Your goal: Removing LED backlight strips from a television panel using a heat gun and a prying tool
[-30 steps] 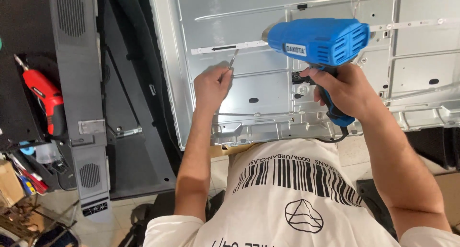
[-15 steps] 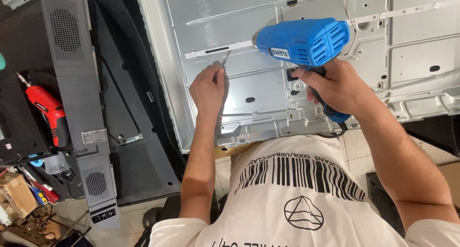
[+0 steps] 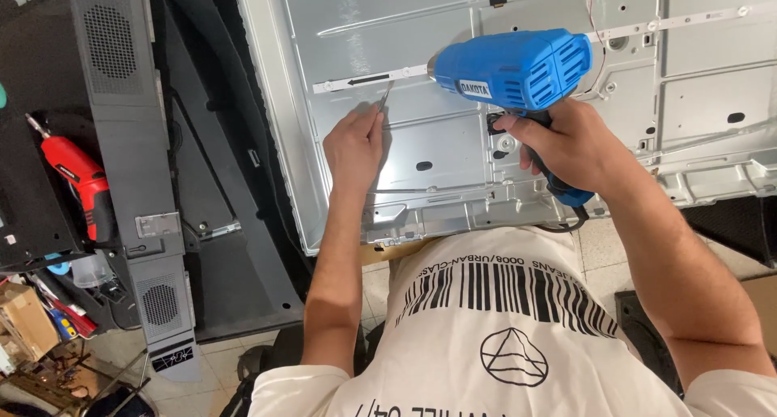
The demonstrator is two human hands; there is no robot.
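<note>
Red cordless screwdriver (image 3: 81, 186) far left on dark housing, my left hand (image 3: 354, 148) pinching a thin metal pick (image 3: 382, 101) against the white strip (image 3: 368, 80) on the grey metal panel (image 3: 453, 29), my right hand (image 3: 571, 142) gripping the blue heat gun (image 3: 514, 67), nozzle at the strip.

White short-sleeved T-shirt (image 3: 502, 336) printed with black stripes and a triangle emblem.

Blue heat gun (image 3: 511, 67) and left hand (image 3: 354, 146) slightly lower and further left along the white strip (image 3: 368, 80) than before
</note>
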